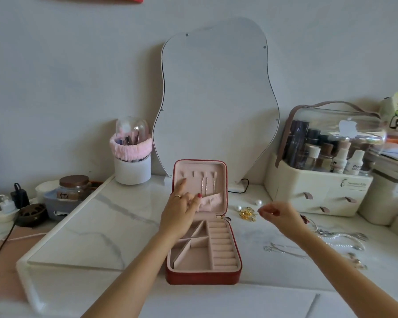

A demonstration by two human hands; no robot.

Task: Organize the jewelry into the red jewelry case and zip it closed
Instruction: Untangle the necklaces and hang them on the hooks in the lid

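Head view, left hand (182,208) reaching into open red jewelry case (203,275), fingers spread against lid, right hand (277,214) hovering just right of it, fingertips pinching, contents too small to tell.

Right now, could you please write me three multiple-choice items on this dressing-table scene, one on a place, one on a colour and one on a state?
1. Where does the loose jewelry lie relative to the jewelry case?
A. To its right on the tabletop
B. To its left on the marble slab
C. Inside the ring rolls

2. What colour is the lining of the case?
A. Black
B. Pale pink
C. Green

3. How does the lid of the case stand?
A. Zipped shut
B. Raised and open
C. Taken off, lying flat

Answers: 1 A, since the gold brooch, pearls and silver chains all lie right of the case. 2 B, since the compartments and lid are pale pink inside. 3 B, since the lid stands upright with the left hand at its pocket.
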